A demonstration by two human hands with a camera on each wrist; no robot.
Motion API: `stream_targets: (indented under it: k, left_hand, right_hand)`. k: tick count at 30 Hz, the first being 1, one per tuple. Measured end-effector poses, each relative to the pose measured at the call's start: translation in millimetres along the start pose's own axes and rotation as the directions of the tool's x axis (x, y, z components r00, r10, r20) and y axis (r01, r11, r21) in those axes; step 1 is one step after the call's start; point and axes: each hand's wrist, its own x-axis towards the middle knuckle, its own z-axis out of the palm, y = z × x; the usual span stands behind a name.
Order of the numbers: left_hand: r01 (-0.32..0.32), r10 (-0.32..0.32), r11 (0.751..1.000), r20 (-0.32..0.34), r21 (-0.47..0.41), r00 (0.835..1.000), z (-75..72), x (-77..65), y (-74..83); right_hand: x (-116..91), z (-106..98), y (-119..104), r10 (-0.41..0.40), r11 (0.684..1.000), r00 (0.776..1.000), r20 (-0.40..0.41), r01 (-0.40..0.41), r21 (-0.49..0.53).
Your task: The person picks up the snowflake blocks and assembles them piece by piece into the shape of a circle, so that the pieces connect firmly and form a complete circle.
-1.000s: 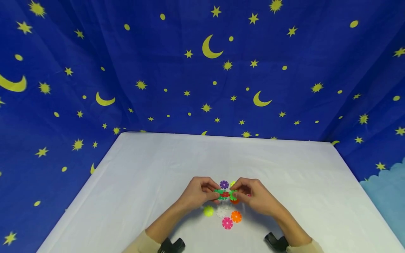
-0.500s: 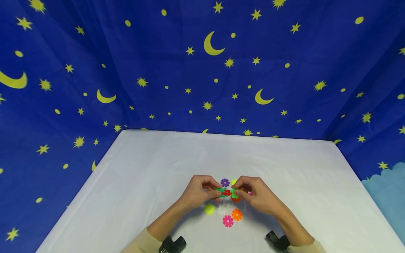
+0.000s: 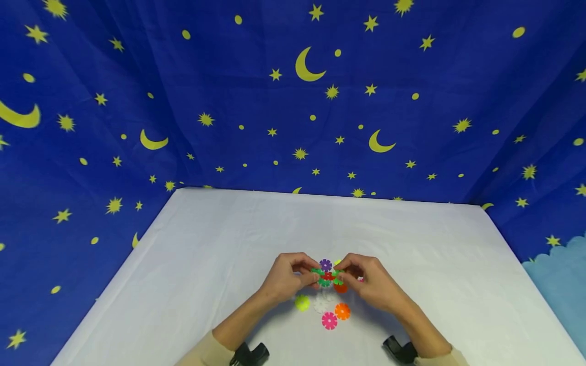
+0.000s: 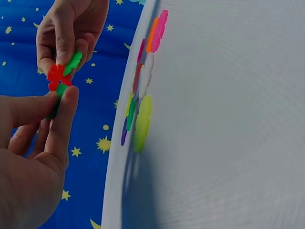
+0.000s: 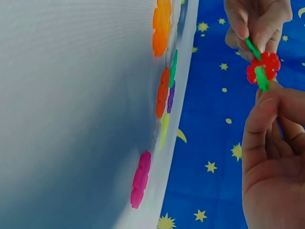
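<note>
My left hand [image 3: 290, 279] pinches a dark green notched disc [image 4: 60, 90] between thumb and fingertips. Facing it, my right hand [image 3: 371, 282] pinches a light green notched disc [image 5: 261, 78]. Between the two sits a red notched disc [image 4: 55, 75], set crosswise to the green ones and meeting both at its edges. All three are held up above the white table, fingertips partly covering the green discs. In the head view, a green disc [image 3: 324, 283] on the table shows just below the red one.
Loose discs lie on the white tabletop [image 3: 220, 244] around the hands: purple [image 3: 325, 265], yellow-green [image 3: 302, 303], pink [image 3: 329, 321], orange [image 3: 342, 311], red-orange [image 3: 341, 288] and white [image 3: 323, 302]. A blue star-and-moon cloth [image 3: 256, 101] hangs behind.
Both hands keep their pinch on the discs. The red disc has shifted slightly up in the head view, and more of the green disc on the table shows beneath it.
</note>
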Motion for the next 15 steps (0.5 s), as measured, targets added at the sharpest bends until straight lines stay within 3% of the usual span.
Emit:
stream_targets:
  k: [4,7,15]
  left_hand:
    - [0.044,-0.047,0.998,-0.051,-0.051,0.998,-0.1,1.3,-0.5]
    - [0.076,-0.087,0.987,-0.073,-0.139,0.993,0.1,2.2,-1.1]
    - [0.109,-0.121,0.963,-0.034,-0.245,0.992,-1.4,3.1,-2.9]
  right_hand:
    - [0.1,-0.3,-0.5,0.034,0.999,0.999,-0.033,-0.032,0.037]
    - [0.6,0.7,1.1,0.043,0.996,0.999,-0.010,-0.042,0.074]
    - [0.1,-1.0,4.7,0.044,0.994,0.997,0.061,-0.050,0.100]
